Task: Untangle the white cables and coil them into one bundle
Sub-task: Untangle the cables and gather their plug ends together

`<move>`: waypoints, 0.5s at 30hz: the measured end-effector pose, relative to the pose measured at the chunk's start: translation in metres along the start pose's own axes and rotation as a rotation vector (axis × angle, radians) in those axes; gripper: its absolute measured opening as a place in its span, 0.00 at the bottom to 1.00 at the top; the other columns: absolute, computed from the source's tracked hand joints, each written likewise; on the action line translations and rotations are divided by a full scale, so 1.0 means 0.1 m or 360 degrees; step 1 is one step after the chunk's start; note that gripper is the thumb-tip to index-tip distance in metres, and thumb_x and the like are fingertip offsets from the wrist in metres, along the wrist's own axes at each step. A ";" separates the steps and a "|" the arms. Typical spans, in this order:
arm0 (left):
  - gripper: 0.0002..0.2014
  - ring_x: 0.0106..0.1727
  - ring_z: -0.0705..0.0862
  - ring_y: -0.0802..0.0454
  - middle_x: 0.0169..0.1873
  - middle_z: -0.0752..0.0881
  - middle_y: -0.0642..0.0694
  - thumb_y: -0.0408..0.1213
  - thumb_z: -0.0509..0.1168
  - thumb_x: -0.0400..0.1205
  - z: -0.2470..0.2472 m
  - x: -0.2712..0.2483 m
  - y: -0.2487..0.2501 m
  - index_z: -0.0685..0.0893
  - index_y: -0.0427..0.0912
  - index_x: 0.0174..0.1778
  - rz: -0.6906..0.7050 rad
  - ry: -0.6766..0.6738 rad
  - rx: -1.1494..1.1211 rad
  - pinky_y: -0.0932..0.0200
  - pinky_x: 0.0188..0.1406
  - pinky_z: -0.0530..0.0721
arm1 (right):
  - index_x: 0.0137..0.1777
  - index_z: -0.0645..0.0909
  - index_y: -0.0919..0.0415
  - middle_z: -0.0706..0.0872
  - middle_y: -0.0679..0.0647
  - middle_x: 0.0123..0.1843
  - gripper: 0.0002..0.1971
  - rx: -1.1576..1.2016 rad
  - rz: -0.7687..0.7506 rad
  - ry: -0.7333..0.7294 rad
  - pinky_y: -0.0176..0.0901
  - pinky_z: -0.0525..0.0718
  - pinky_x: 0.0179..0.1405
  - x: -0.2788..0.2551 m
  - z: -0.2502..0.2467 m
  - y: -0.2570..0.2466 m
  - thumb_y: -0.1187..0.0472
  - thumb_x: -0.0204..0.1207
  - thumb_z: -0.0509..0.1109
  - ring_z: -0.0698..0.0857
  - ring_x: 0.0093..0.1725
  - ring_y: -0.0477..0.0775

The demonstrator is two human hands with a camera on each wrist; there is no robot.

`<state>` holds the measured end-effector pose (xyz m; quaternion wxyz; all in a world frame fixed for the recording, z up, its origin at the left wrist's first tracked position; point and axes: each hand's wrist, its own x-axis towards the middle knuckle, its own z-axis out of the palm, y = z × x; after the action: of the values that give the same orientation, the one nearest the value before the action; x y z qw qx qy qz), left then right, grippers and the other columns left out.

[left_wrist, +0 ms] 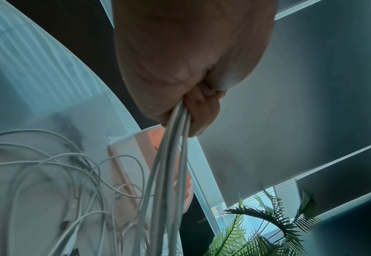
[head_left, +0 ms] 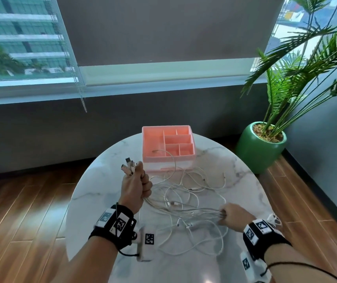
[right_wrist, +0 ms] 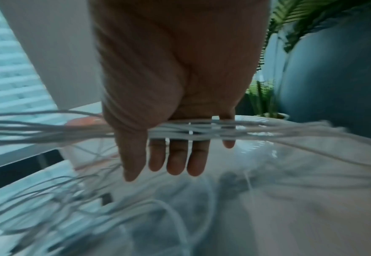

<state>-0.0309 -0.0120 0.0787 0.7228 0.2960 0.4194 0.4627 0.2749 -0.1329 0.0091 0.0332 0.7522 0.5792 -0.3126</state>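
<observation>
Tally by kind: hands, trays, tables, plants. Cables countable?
Hands: 2, left hand and right hand, both holding cables
Tray: 1
Table: 1
Plant: 1
Total: 5
Cables: too tangled to count.

Loose cable loops before pink organizer

On the table, the organizer box sits at the far edge; the cables sprawl before it, one trailing inside; the potted plant stands on the floor behind, to the right.
</observation>
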 end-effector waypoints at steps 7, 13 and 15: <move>0.22 0.21 0.58 0.57 0.23 0.61 0.51 0.49 0.59 0.90 0.07 -0.09 -0.10 0.67 0.46 0.30 0.0023 -0.0007 -0.0189 0.63 0.18 0.57 | 0.66 0.78 0.47 0.85 0.45 0.57 0.29 0.0240 -0.0679 0.0204 0.42 0.83 0.53 -0.03 0.03 -1.44 0.39 0.68 0.78 0.84 0.51 0.44; 0.16 0.22 0.64 0.55 0.25 0.67 0.49 0.42 0.68 0.85 -0.03 -0.10 -0.06 0.72 0.45 0.35 0.0019 -0.0002 -0.0186 0.61 0.19 0.65 | 0.34 0.70 0.49 0.77 0.48 0.32 0.20 0.0342 -0.0694 0.0098 0.56 0.81 0.42 0.00 0.24 -1.99 0.40 0.84 0.56 0.76 0.33 0.53; 0.11 0.22 0.64 0.55 0.26 0.68 0.50 0.40 0.72 0.79 -0.12 -0.10 -0.02 0.75 0.44 0.41 0.0017 -0.0020 -0.0201 0.60 0.20 0.67 | 0.30 0.64 0.48 0.71 0.46 0.28 0.23 0.0254 -0.0660 0.0126 0.57 0.80 0.40 -0.02 0.29 -1.96 0.40 0.85 0.54 0.73 0.32 0.54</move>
<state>-0.0429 -0.0213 0.0746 0.7401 0.2549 0.3831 0.4904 0.0869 -0.0826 0.0477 -0.1141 0.6289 0.6958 -0.3277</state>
